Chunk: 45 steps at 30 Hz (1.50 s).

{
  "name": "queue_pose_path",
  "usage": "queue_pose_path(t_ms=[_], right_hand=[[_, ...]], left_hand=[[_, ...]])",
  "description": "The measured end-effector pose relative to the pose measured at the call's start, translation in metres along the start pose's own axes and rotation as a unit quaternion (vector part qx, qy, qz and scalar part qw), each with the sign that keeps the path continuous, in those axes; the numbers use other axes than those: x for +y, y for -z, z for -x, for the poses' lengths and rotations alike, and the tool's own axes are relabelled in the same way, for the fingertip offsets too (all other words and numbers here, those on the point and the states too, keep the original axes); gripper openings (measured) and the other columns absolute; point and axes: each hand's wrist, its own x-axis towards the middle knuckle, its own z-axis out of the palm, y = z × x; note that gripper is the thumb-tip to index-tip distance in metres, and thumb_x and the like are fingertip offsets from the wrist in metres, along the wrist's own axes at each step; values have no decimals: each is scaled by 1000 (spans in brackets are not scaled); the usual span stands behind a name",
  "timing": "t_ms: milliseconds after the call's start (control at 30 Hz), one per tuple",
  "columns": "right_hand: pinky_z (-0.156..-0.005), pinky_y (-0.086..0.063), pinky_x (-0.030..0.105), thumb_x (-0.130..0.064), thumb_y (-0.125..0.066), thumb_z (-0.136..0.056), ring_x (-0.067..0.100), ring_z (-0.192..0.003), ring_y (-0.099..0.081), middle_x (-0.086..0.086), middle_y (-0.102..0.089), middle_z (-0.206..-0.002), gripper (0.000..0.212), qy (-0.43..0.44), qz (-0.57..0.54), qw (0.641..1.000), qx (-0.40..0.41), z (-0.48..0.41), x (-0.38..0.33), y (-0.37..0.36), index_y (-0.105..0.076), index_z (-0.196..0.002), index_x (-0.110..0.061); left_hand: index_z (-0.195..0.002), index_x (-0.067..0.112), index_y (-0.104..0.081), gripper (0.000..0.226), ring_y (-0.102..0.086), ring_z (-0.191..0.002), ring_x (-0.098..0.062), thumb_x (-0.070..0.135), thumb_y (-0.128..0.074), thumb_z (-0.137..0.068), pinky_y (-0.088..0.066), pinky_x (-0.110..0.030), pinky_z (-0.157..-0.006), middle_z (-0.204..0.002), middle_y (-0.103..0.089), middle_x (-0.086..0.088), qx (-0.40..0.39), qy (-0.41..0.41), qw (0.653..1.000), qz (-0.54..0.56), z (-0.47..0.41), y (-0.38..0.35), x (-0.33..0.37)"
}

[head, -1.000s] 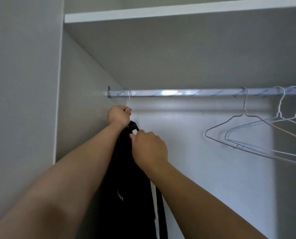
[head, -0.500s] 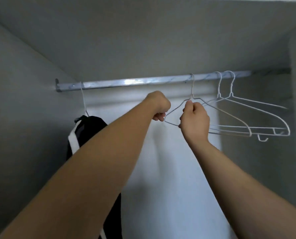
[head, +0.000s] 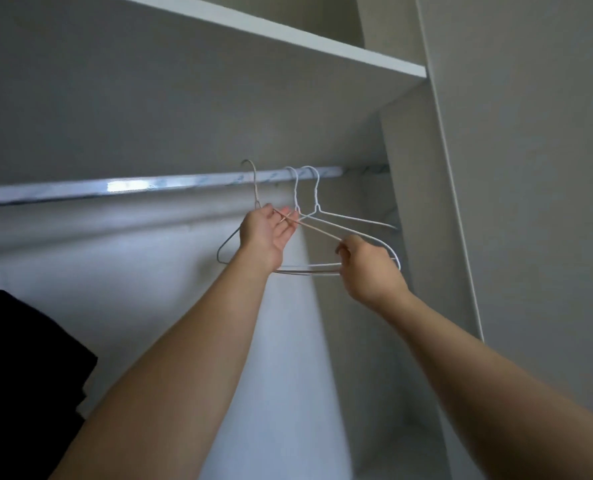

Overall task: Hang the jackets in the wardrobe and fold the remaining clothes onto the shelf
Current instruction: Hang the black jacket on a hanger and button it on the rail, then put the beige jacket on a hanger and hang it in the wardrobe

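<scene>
Head cam is showing a thin white wire hanger (head: 255, 188), its hook poking up at the rail (head: 132, 187) beside two other hangers (head: 295, 194). The left hand (head: 265, 233) is loosely holding it under the neck, and the right hand (head: 367, 268) is pinching its far shoulder. Half a second back both hands were gripping further left, and the black jacket (head: 21, 358) is now sitting at the lower left edge.
</scene>
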Motion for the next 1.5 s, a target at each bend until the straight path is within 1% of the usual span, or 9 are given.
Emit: queue_pose_path(t_ms=[233,500,633,800,900,1033,1167,1267,1500], right_hand=[[-79,-54,45,-31,-35,-106,37,-85,-62,14,-68,-92,30,-53,-86,990,94,-9,13,32,-59,-99,-13],[-77,-54,42,-29,-36,-103,36,-88,-63,13,-68,-94,30,-110,-104,981,124,-7,25,50,-62,-100,-12],[-76,-38,36,-21,-39,-101,38,-100,-54,14,-60,-108,23,-164,-48,958,228,8,53,66,-58,-110,-12],[-90,-34,42,-3,-53,-81,35,-114,-47,10,-52,-125,55,-115,201,933,277,54,77,78,-51,-132,-23],[-94,-31,43,-6,-56,-81,33,-113,-48,8,-55,-124,56,-136,234,926,264,87,94,81,-51,-134,-23],[-100,-34,43,-10,-57,-83,32,-116,-50,7,-58,-124,49,-179,222,921,265,133,120,95,-54,-132,-19],[-91,-44,48,-9,-60,-86,32,-108,-56,5,-63,-115,36,-182,200,914,301,183,146,110,-60,-121,-16],[-88,-47,47,-24,-61,-94,28,-103,-61,2,-65,-105,17,-217,190,899,330,217,168,114,-61,-109,-17],[-77,-46,33,-37,-62,-97,25,-93,-63,5,-69,-97,22,-377,109,846,362,295,232,126,-61,-99,-15]], left_hand=[[-121,-5,-55,24,-72,-98,-28,7,-45,-102,-59,-37,-79,-131,-59,-13,-84,-12,993,80,2,-20,-8],[-142,-3,-47,41,-71,-110,-31,3,-43,-102,-59,-38,-87,-137,-61,-17,-163,-28,984,64,11,-31,-6],[-146,-1,-42,47,-67,-116,-28,-1,-45,-100,-54,-38,-97,-137,-62,-13,-221,-36,974,41,37,-47,-27],[-125,13,-59,36,-63,-124,-21,6,-57,-89,-46,-41,-110,-133,-65,-1,-327,-36,944,-5,91,-74,-68],[-115,20,-67,37,-61,-127,-17,16,-63,-78,-47,-38,-108,-123,-69,7,-367,-13,929,-36,121,-84,-103],[-138,14,-57,54,-60,-127,-13,11,-65,-84,-46,-34,-110,-130,-65,5,-384,19,919,-83,158,-92,-155],[-134,6,-63,40,-62,-124,-13,4,-61,-94,-42,-36,-114,-132,-67,-4,-403,76,904,-122,193,-101,-204],[-128,4,-67,33,-64,-121,-15,5,-60,-95,-43,-35,-114,-124,-71,-6,-412,118,894,-131,220,-107,-238],[-111,15,-66,21,-71,-109,-21,29,-53,-104,-51,-32,-98,-120,-72,-9,-367,252,892,-83,273,-110,-308]])
